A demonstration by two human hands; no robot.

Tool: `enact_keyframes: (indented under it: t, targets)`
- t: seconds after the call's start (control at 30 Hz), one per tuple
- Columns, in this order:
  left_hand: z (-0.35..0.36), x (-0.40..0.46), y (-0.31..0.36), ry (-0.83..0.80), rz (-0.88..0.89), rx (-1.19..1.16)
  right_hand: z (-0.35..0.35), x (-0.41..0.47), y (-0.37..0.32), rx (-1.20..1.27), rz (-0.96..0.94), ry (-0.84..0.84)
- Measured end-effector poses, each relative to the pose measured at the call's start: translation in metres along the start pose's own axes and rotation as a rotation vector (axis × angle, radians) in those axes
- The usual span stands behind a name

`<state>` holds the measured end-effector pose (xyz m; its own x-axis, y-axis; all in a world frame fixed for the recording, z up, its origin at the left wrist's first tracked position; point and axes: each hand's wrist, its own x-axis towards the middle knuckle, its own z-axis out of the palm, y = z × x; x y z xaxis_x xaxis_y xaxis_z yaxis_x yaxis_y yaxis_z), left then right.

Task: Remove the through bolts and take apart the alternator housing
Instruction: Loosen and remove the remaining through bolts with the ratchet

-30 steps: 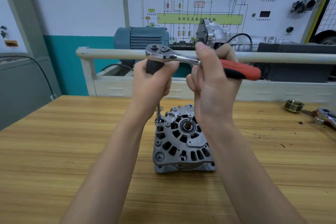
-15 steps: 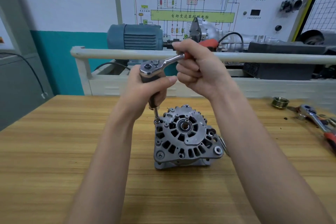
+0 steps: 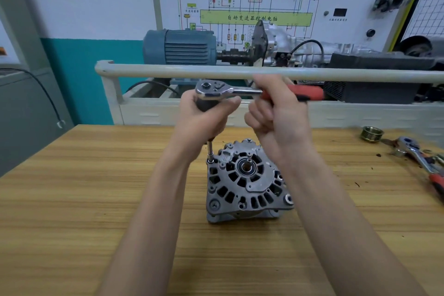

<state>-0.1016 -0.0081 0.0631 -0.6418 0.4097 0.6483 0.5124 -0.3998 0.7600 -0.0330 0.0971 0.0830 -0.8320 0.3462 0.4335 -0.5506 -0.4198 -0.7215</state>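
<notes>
Your alternator [image 3: 247, 182] stands whole on the wooden surface [image 3: 72, 199], both housing halves together, so separation lies ahead. Above it, your left hand [image 3: 204, 118] grips the extension under the ratchet [image 3: 216, 90], socket on a corner through bolt [image 3: 210, 160]. Your right hand [image 3: 278, 113], blurred, seems curled round the red handle. The other bolts look seated.

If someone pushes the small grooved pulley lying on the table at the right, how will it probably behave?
The pulley is round and seems to lie flat on its face on the wooden table, so it would probably slide, not roll. It looks like solid metal, likely heavy for its size and rigid. Tipped onto its rim, it may roll away.
</notes>
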Motion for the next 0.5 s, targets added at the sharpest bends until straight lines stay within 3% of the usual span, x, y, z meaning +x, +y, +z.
enact_keyframes:
  t: [0.13, 0.3, 0.5]
  targets:
    - [-0.018, -0.001, -0.002, -0.139, -0.028, -0.080, 0.008, 0.028, -0.014, -0.116, 0.236, -0.174]
    - [-0.025, 0.003, -0.004, -0.223, -0.037, -0.142, 0.013, 0.013, -0.002, -0.042, 0.120, -0.139]
    - [0.003, 0.003, -0.007, 0.194, 0.002, 0.029, 0.015, -0.025, 0.024, 0.027, -0.217, 0.142]
